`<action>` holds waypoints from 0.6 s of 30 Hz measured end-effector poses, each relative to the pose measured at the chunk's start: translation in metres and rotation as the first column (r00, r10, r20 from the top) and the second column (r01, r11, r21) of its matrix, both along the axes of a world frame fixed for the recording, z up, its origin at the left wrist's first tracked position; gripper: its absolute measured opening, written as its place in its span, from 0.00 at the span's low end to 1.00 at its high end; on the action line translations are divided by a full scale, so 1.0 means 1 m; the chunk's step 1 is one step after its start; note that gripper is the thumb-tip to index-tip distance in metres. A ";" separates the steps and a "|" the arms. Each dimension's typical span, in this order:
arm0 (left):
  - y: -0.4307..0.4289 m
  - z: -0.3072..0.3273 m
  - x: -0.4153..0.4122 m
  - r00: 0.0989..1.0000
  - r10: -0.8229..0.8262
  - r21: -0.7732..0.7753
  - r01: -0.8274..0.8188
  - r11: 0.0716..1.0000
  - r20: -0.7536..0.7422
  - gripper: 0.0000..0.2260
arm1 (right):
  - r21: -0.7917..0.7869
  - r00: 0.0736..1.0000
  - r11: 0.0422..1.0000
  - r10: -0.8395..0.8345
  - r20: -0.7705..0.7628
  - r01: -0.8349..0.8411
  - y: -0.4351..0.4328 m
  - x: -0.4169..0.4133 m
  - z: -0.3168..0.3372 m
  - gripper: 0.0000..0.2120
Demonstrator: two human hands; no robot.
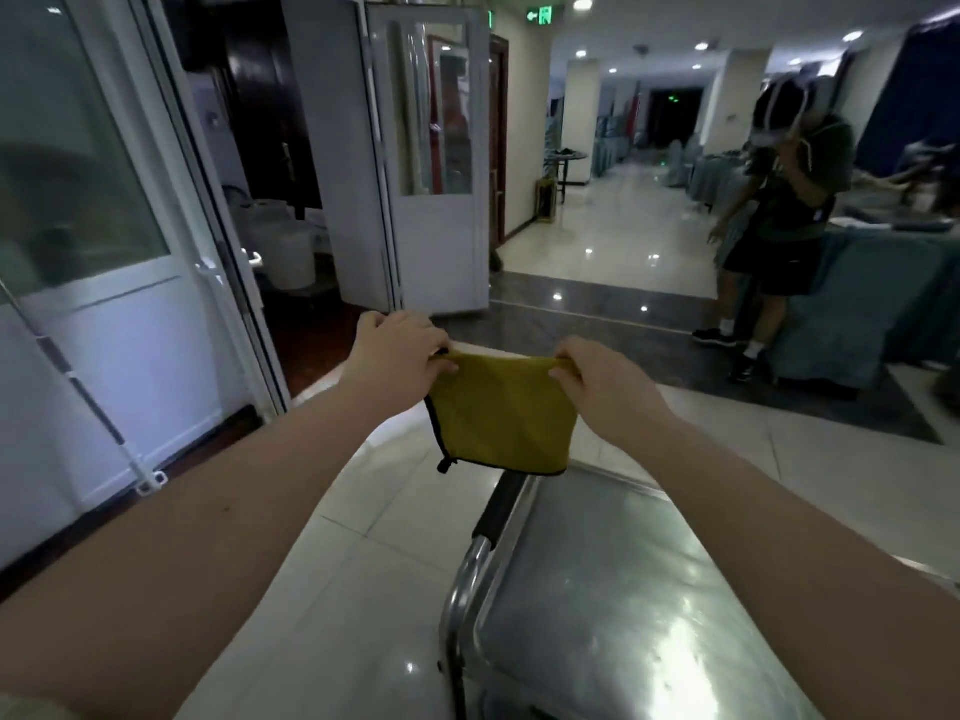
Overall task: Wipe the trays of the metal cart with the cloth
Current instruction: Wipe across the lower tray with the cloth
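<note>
Place: hotel banquet hall, it seems.
Signs: draped tables (841, 304), glossy tile floor (597, 236), green exit sign (540, 15), ceiling downlights (583, 3).

cloth (503, 414) between both hands, above cart tray's (613, 579) far end | doors (431, 163) left

Open room above tray (623, 589), handle bar (498, 511) along its left edge, cloth (504, 413) above far end
</note>
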State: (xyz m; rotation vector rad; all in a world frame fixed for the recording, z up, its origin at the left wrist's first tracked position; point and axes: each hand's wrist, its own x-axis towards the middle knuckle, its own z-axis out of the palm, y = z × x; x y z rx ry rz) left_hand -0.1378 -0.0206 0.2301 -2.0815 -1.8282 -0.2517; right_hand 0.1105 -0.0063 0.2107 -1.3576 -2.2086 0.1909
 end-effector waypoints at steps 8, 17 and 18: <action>0.088 -0.076 -0.033 0.973 -0.099 -0.274 0.156 0.949 0.209 0.13 | -0.254 0.990 0.963 0.051 -0.135 -0.084 0.064 -0.005 -0.085 0.09; 0.206 -0.189 -0.015 0.867 0.161 -0.643 0.213 0.736 0.472 0.17 | -0.582 0.940 0.787 -0.324 -0.107 0.205 0.175 -0.018 -0.183 0.10; 0.215 -0.212 -0.007 0.866 0.194 -0.677 0.202 0.708 0.461 0.17 | -0.613 0.917 0.742 -0.392 -0.071 0.270 0.179 -0.019 -0.201 0.11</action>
